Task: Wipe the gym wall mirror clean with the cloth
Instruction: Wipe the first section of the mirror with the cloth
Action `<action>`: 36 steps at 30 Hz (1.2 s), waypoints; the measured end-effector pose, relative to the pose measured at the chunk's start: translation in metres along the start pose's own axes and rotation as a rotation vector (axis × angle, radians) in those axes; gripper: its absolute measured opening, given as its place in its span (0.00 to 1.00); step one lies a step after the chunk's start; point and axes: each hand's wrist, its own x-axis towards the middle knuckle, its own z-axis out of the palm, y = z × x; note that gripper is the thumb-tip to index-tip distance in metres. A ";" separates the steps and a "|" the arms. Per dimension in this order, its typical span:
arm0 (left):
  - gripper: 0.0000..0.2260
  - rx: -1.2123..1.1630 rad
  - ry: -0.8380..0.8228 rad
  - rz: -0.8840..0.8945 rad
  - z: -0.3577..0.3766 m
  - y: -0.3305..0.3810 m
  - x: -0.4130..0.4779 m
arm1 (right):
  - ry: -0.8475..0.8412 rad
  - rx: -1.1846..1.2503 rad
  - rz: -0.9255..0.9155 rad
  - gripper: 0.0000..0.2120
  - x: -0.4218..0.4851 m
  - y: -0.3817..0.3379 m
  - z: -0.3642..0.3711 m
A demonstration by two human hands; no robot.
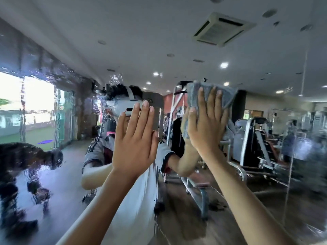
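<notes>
Cloth (229, 96) flat against mirror (177, 41)

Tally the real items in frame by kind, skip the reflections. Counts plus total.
hands: 2 (left hand, right hand)
cloth: 1
mirror: 1
total: 4

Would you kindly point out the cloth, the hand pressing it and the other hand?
cloth (228, 96): head view, upper right corner of the grey fabric.
right hand (207, 128): head view, back of the hand.
left hand (135, 140): head view, back of the hand.
</notes>
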 end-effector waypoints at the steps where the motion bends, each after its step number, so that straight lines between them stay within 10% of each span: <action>1: 0.26 -0.009 0.002 -0.003 0.000 0.000 -0.001 | 0.010 0.010 -0.046 0.26 -0.009 -0.010 0.000; 7: 0.26 -0.035 0.002 0.014 -0.003 -0.003 -0.009 | -0.081 -0.021 -0.474 0.25 -0.108 0.020 -0.004; 16: 0.26 -0.019 -0.008 0.054 -0.002 0.001 -0.032 | -0.007 -0.021 0.026 0.28 -0.033 0.010 -0.001; 25: 0.25 -0.058 0.015 0.040 -0.002 0.000 -0.052 | -0.081 0.006 -0.449 0.26 -0.161 0.021 -0.005; 31: 0.25 -0.054 0.024 0.029 0.000 0.004 -0.077 | -0.018 0.007 0.152 0.28 -0.125 0.054 -0.001; 36: 0.25 -0.065 0.031 0.014 0.001 0.006 -0.078 | 0.004 0.049 0.022 0.26 -0.098 0.007 0.001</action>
